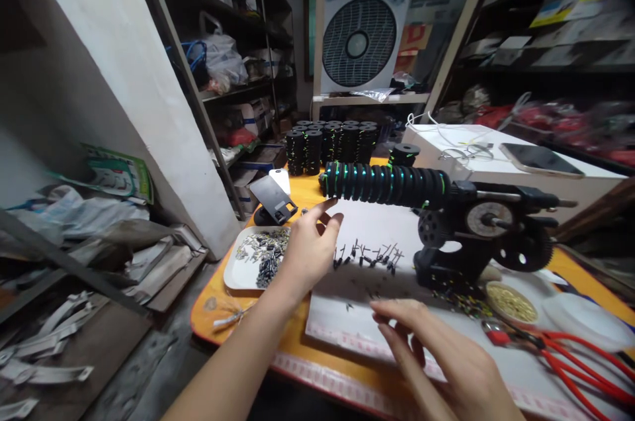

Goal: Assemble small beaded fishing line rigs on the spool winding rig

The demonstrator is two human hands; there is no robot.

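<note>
My left hand (313,243) reaches up to the left end of a black ridged roll (387,184) wound with shiny green and blue thread. Its fingers and thumb are apart, with a fingertip at or just under the roll's edge; contact is unclear. The roll sits lengthwise on a black geared winding device (489,219). Over the white board (364,222), my right hand (436,348) is curled with thumb and fingertips close together; anything between them is too small to make out. Small black pieces with thin stems (372,255) lie in a row under the roll.
A white tray (233,282) of small metal and black parts stands left. Red-handled pliers (575,355) and a bowl of gold-coloured bits (513,302) lie right. Behind are upright black spools (342,143), a phone on a stand (272,199), a white box (471,143) and a fan (360,37).
</note>
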